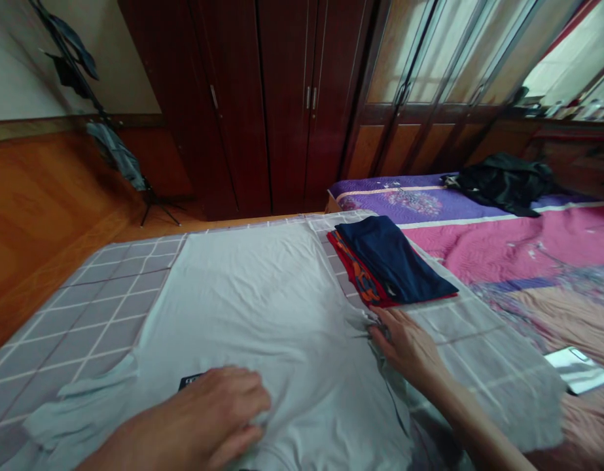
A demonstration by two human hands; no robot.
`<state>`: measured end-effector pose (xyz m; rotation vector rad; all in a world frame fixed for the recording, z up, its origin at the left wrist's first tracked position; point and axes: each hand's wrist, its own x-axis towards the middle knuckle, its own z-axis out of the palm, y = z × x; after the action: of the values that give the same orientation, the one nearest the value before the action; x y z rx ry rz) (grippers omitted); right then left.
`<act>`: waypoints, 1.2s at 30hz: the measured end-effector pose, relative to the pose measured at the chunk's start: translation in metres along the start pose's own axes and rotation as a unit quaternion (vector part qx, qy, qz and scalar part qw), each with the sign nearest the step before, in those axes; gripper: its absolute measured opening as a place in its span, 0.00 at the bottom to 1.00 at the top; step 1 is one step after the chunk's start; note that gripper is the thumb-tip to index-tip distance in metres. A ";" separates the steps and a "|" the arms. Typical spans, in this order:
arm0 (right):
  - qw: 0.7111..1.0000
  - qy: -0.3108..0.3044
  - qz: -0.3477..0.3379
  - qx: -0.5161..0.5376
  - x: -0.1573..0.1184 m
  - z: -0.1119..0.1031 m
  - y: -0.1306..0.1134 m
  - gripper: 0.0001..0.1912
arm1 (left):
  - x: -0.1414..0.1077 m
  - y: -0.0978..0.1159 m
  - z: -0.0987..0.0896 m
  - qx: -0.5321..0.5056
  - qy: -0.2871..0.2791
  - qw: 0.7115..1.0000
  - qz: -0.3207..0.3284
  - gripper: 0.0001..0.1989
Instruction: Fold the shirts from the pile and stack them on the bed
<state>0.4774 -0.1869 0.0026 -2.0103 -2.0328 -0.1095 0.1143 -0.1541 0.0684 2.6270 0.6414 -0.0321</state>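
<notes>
A pale grey-white T-shirt [243, 301] lies spread out on a grey checked sheet, its sleeves at the near end. A small dark label or print [190, 380] shows on it, partly covered by my left hand [218, 409]. That hand is over the shirt's near part, fingers loosely stretched and holding nothing. At the shirt's right side, my right hand [407, 343] is closed on gathered cloth by the sleeve. Just beyond it sits a stack of folded clothes, with a navy garment [394, 258] on top and red and orange ones [358, 271] below.
The grey checked sheet [105, 307] covers the surface below. To the right, a pink and purple bedspread [517, 242] bears a black garment [502, 183] and a phone [579, 369]. Dark wardrobes [282, 111] stand behind; a coat stand [105, 114] is at the left.
</notes>
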 end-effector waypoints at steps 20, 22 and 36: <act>0.970 -0.032 0.217 0.107 -0.020 -0.016 0.006 0.23 | 0.196 -0.025 0.049 0.051 0.089 0.994 0.048 0.42; 0.970 -0.044 0.213 0.107 -0.023 -0.015 0.006 0.26 | 0.196 -0.019 0.051 0.056 0.092 0.993 0.044 0.42; 0.842 0.044 0.149 0.517 -0.003 -0.056 -0.070 0.18 | 0.202 -0.019 0.028 -0.396 0.076 0.913 -0.065 0.28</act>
<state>0.4163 -0.2056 0.0655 -1.4818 -1.2076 0.7728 0.2885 -0.0624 0.0109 1.8074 0.6949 0.3294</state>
